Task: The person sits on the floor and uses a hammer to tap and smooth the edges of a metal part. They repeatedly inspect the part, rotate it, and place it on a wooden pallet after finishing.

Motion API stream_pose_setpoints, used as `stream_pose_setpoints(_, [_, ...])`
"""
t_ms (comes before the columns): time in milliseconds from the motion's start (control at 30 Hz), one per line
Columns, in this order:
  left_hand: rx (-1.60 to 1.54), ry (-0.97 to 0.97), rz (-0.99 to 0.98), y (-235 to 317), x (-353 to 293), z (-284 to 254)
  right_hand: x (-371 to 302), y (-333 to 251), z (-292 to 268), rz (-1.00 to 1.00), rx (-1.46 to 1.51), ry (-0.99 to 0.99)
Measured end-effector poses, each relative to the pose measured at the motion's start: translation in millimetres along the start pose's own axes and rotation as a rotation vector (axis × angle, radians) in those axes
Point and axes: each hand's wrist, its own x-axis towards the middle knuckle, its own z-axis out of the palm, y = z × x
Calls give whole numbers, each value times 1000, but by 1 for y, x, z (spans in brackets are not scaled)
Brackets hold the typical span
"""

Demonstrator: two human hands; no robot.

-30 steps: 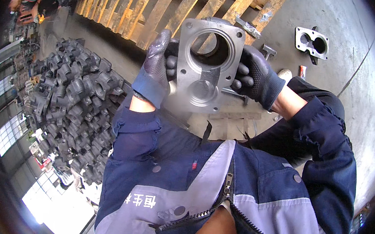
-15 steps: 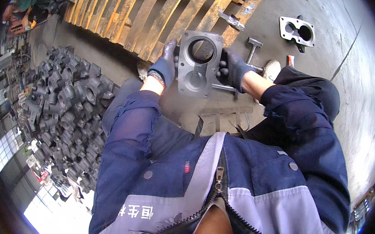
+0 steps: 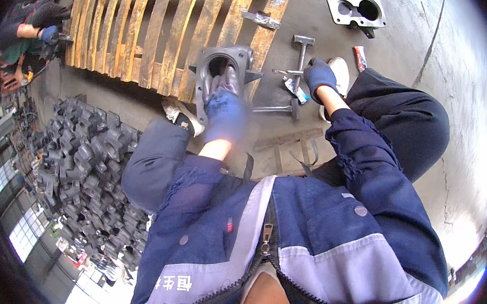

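Note:
A grey metal housing casting (image 3: 203,73) with a large round bore is tilted by the near edge of the wooden pallet. My left hand (image 3: 224,112), in a blue glove, grips it with the fingers at the bore; the glove is blurred and hides the lower part. To the right, my gloved right hand (image 3: 320,79) is closed beside my shoe, its fingers curled at the end of a thin metal rod (image 3: 281,71). That rod crosses the handle of a hammer (image 3: 302,53) on the floor. A second hammer (image 3: 295,109) lies nearer to me.
The slatted pallet (image 3: 176,24) spans the far left. Another housing (image 3: 357,10) rests on the floor at far right, with a red-and-white tube (image 3: 360,58) nearer. A blue-and-white packet (image 3: 295,90) lies between the hammers. Many dark castings (image 3: 88,167) are heaped left; a co-worker (image 3: 31,32) is beyond.
My right hand has let go of the housing and moved right to the thin rod. My left hand has shifted to the bore, and the housing is turned and tilted. The view has shifted.

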Motion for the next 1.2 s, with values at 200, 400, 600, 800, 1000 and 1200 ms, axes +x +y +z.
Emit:
stream_pose_setpoints(200, [-202, -162, -328, -8, 22, 5, 32, -8, 18, 216, -7, 115])
stream_pose_setpoints(400, [-1379, -30, -526, -83, 18, 31, 66, -34, 25, 224, -63, -89])
stream_pose_setpoints(600, [-872, 70, -98, -87, 14, 38, 101, -5, 52, 134, -55, -30])
stream_pose_setpoints(800, [-875, 3, -184, -81, 19, 27, 100, 23, 55, 298, 445, -24])
stream_pose_setpoints(1000, [-995, 13, -208, -94, 16, 46, 41, -31, 5, -41, 944, 241])
stream_pose_setpoints(1200, [-1165, 48, -254, -85, 4, 50, -57, -73, -54, -447, 1350, -161])
